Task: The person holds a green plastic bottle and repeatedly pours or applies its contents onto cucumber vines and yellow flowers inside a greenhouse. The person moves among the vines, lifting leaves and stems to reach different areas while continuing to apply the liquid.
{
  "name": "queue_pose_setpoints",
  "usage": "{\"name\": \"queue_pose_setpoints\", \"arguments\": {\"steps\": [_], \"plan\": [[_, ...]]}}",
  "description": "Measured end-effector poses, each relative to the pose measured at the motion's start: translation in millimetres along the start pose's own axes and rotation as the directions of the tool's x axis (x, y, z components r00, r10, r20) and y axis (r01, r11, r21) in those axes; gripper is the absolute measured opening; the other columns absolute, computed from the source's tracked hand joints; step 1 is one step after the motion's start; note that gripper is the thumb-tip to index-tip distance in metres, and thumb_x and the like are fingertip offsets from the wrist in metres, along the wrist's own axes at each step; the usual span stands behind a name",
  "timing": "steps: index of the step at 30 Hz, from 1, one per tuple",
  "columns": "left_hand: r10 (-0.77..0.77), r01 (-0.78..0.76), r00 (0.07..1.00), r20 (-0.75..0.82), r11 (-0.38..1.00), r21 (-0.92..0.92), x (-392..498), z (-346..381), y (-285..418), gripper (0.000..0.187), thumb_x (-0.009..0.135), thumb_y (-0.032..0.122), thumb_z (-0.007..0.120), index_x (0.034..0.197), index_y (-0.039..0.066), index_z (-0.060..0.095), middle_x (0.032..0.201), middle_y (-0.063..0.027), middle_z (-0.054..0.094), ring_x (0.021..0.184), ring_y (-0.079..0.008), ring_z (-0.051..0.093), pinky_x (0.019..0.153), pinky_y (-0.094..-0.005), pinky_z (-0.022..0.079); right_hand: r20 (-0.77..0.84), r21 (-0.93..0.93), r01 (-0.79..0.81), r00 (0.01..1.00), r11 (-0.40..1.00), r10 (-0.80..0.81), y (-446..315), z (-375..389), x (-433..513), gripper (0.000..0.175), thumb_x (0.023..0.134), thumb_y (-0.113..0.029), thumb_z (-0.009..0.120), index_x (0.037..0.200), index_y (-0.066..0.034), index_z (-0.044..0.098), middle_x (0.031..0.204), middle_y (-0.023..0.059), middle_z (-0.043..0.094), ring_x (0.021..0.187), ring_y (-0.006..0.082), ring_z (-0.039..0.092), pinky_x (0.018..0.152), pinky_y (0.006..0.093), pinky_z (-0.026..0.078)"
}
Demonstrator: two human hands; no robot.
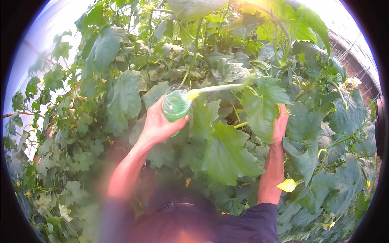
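My left hand (155, 126) is wrapped around a clear container with green liquid (176, 106), which looks like a cup or cut bottle. At its rim is the yellow blossom (192, 94) on the tip of a slender pale-green young gourd (220, 88), possibly a luffa. I cannot tell whether the blossom touches the liquid. The gourd stretches right, to a lobed green leaf (263, 104). That leaf covers most of my right hand (280, 123), so its fingers and anything in them are hidden. A broad bright leaf (229, 153) hangs between my forearms.
Dense climbing vines surround me, with thick stems (196, 50) rising ahead. Beside my right forearm is a yellow blossom (286, 185). A curved young fruit (339, 91) hangs at the right, near thin strings. Pale sheeting (45, 39) shows at the upper left.
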State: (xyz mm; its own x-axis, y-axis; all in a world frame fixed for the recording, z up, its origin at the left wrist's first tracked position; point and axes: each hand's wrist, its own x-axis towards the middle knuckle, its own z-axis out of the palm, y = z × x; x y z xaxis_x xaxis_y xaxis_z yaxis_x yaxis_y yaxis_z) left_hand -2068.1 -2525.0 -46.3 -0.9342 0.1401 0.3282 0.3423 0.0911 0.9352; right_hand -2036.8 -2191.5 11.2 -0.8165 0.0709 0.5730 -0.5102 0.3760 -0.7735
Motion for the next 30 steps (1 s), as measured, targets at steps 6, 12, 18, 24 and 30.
{"name": "queue_pose_setpoints", "arguments": {"steps": [6,12,18,24,30], "plan": [[0.028,-0.031,0.999,0.026,0.995,0.095,6,17,-2,0.049,0.076,0.015,0.083,0.119,-0.001,0.064,0.106,-0.0135,0.075,0.099,-0.0183,0.072,0.093,-0.0337,0.055,0.069,0.122,-0.032,0.997,0.992,0.024,-30,-3,-4,0.04,0.101,-0.037,0.069,0.115,-0.0004,0.062,0.085,-0.0058,0.055,0.07,0.0015,0.046,0.061,0.02,0.037],[0.098,-0.111,0.992,0.078,0.977,0.183,7,41,10,0.046,0.076,0.018,0.083,0.116,0.004,0.065,0.103,-0.017,0.074,0.098,-0.028,0.074,0.089,-0.0376,0.056,0.087,-0.037,-0.115,0.989,0.993,0.118,-46,-2,2,0.037,0.096,-0.029,0.074,0.114,0.0006,0.062,0.083,-0.0051,0.052,0.074,0.0035,0.044,0.06,0.0224,0.035],[0.168,-0.208,0.971,0.167,0.944,0.256,14,71,27,0.043,0.077,0.026,0.083,0.11,0.005,0.063,0.095,-0.0195,0.071,0.092,-0.0414,0.071,0.08,-0.0492,0.056,0.125,-0.139,-0.118,0.983,0.983,0.135,-51,6,11,0.037,0.093,-0.026,0.075,0.115,0.001,0.063,0.081,-0.0051,0.049,0.071,0.0046,0.041,0.059,0.0232,0.034],[0.216,-0.24,0.963,0.163,0.96,0.145,18,95,37,0.043,0.076,0.024,0.081,0.108,0.003,0.063,0.097,-0.0205,0.071,0.095,-0.0426,0.071,0.082,-0.0499,0.056,0.129,-0.053,-0.14,0.981,0.989,0.145,-47,12,12,0.037,0.094,-0.022,0.074,0.121,0.001,0.063,0.079,-0.0063,0.049,0.069,0.0033,0.041,0.058,0.0229,0.034],[0.161,-0.183,0.976,0.147,0.972,0.148,16,97,32,0.045,0.076,0.017,0.085,0.111,0.0,0.063,0.094,-0.0159,0.074,0.09,-0.0263,0.076,0.082,-0.0385,0.058,0.17,0.179,-0.248,0.961,0.952,0.218,0,-8,0,0.041,0.1,-0.019,0.069,0.134,0.0014,0.06,0.087,-0.0037,0.059,0.073,0.0047,0.051,0.063,0.0217,0.042]]}}
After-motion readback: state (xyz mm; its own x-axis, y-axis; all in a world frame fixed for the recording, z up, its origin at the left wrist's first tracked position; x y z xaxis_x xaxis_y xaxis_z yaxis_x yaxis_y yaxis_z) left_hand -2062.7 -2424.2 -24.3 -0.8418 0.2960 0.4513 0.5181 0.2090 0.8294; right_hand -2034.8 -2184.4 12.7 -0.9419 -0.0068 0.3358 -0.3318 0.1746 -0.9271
